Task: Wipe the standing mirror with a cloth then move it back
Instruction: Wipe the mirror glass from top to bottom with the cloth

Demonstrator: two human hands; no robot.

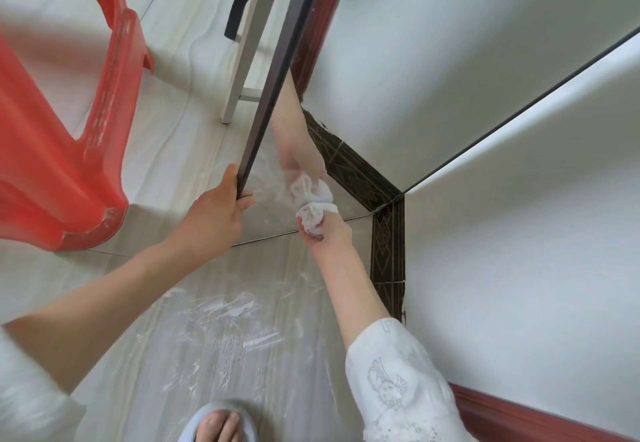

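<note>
Right hand (325,230) pressing cloth (313,215), mirror (450,78)

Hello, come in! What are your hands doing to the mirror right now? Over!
Left hand clamped on mirror frame edge. Right hand pressing bunched white cloth low on the glass. Red plastic chair close by on the left.

No legible text, label, brand, number or sign appears on any surface in this view.

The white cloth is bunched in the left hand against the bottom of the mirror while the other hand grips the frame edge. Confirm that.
Wrong hand. The head view shows the white cloth bunched in the right hand against the mirror; the left hand grips the frame edge.
</note>
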